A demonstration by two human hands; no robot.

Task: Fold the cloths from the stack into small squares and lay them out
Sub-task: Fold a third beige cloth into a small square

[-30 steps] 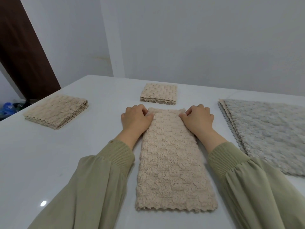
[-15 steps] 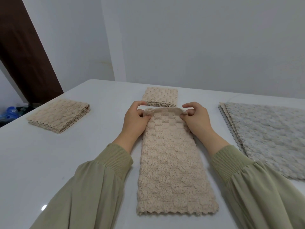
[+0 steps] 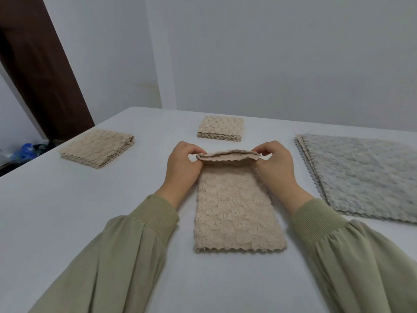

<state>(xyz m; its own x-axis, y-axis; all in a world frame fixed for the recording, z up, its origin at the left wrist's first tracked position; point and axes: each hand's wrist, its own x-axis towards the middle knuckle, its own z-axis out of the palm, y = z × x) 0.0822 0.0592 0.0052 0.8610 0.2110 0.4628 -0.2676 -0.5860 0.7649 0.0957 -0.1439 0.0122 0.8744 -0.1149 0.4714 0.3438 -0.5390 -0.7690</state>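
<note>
A beige textured cloth, folded into a long strip, lies on the white table straight in front of me. My left hand pinches its far left corner and my right hand pinches its far right corner. The far edge is lifted off the table and curls toward me. The near end lies flat. On the right sits the stack of unfolded cloths, grey on top with beige edges beneath. Two folded beige squares lie beyond: one at the far centre, one at the left.
The white table runs to a left edge near a dark brown door. A blue bag lies on the floor past that edge. A pale wall stands behind the table.
Both hands went from resting on the strip's far end to pinching its corners, and they have lifted that far edge off the table.
</note>
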